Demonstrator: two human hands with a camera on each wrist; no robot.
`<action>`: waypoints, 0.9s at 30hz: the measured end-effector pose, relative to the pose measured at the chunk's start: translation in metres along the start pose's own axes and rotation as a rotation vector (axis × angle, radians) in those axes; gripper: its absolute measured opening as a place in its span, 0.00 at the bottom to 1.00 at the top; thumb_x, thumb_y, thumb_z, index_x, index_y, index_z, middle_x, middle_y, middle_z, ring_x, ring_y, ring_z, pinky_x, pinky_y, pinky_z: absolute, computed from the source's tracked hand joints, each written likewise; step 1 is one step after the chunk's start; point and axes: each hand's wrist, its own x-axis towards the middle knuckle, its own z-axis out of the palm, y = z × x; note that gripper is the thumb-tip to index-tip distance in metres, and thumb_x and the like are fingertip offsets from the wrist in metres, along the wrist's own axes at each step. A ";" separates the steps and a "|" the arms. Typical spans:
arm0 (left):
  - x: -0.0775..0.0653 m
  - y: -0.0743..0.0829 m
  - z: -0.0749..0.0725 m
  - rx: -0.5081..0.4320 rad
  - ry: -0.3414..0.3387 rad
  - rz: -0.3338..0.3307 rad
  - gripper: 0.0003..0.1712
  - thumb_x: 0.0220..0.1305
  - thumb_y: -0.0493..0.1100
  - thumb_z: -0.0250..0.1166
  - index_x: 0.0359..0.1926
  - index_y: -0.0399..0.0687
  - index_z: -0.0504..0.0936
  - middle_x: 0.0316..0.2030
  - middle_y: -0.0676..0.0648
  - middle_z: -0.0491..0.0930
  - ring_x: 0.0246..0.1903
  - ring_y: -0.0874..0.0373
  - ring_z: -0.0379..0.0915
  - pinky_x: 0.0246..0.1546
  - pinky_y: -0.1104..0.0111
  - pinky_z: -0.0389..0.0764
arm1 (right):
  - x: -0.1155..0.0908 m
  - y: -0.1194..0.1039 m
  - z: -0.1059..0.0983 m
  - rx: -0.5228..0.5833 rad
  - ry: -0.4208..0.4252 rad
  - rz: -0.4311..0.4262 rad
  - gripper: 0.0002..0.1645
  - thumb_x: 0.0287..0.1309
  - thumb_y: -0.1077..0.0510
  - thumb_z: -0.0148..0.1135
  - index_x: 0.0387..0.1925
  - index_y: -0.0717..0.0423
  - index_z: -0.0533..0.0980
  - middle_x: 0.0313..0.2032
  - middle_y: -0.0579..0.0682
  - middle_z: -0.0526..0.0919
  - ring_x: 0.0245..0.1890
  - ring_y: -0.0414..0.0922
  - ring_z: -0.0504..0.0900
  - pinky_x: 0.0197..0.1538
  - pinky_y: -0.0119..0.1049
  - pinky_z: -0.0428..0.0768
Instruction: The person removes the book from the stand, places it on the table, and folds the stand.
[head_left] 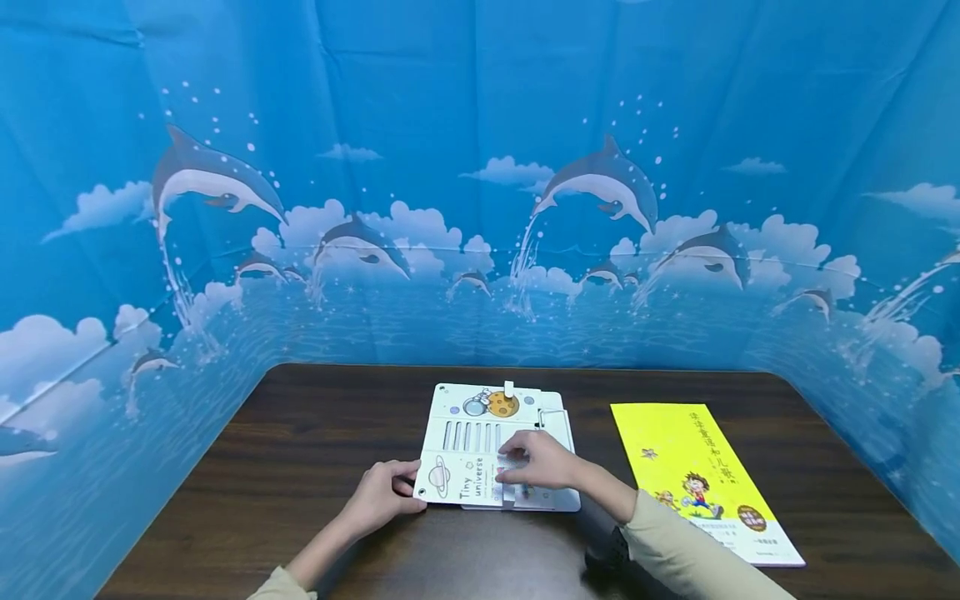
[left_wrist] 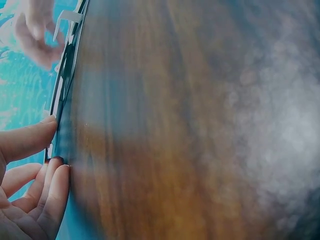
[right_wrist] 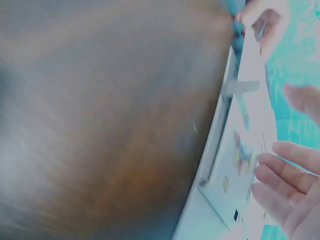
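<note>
A white folding book stand with cartoon space prints and the words "Tiny universe" lies at the middle of the table, its left side slightly raised. My left hand pinches its near left corner; in the left wrist view the thumb is on one face and fingers are behind the other. Over the stand's right part hovers my right hand, fingers loosely bent and holding nothing; the right wrist view has its fingers spread beside the panel. White page clips stick out at the stand's far and near edges.
A yellow book with a cartoon child on its cover lies to the right of the stand. Beneath the right sleeve is a dark object. A blue dolphin-print curtain surrounds the dark wooden table.
</note>
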 end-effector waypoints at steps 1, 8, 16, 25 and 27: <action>0.000 0.000 0.000 -0.006 -0.001 0.001 0.33 0.36 0.30 0.73 0.48 0.23 0.74 0.34 0.43 0.79 0.27 0.58 0.75 0.25 0.75 0.75 | 0.005 0.003 -0.002 -0.013 0.013 0.018 0.26 0.47 0.49 0.66 0.43 0.63 0.78 0.35 0.50 0.81 0.33 0.41 0.75 0.37 0.32 0.75; 0.002 0.000 -0.002 -0.022 -0.003 -0.001 0.33 0.35 0.31 0.74 0.48 0.24 0.75 0.34 0.43 0.79 0.27 0.59 0.75 0.24 0.75 0.75 | 0.049 0.041 -0.011 -0.109 0.168 0.204 0.31 0.49 0.56 0.66 0.54 0.65 0.70 0.44 0.55 0.76 0.44 0.47 0.75 0.46 0.40 0.75; 0.002 -0.002 0.000 -0.046 -0.016 -0.001 0.33 0.35 0.31 0.74 0.48 0.24 0.75 0.34 0.43 0.80 0.27 0.59 0.75 0.24 0.75 0.76 | 0.074 0.066 -0.010 -0.078 0.244 0.298 0.30 0.53 0.58 0.63 0.55 0.66 0.68 0.41 0.54 0.75 0.41 0.46 0.74 0.44 0.42 0.75; 0.001 0.000 0.000 -0.025 -0.002 -0.007 0.33 0.35 0.31 0.74 0.48 0.23 0.74 0.34 0.43 0.79 0.27 0.59 0.75 0.24 0.75 0.75 | 0.082 0.068 -0.006 -0.108 0.241 0.299 0.24 0.54 0.57 0.62 0.51 0.66 0.73 0.42 0.56 0.76 0.42 0.48 0.74 0.46 0.42 0.74; 0.001 0.001 0.001 -0.019 0.000 -0.009 0.33 0.35 0.30 0.74 0.48 0.23 0.74 0.34 0.43 0.79 0.27 0.59 0.75 0.24 0.75 0.75 | 0.083 0.068 -0.006 -0.061 0.255 0.328 0.23 0.54 0.57 0.62 0.50 0.65 0.73 0.42 0.56 0.76 0.43 0.48 0.74 0.46 0.43 0.74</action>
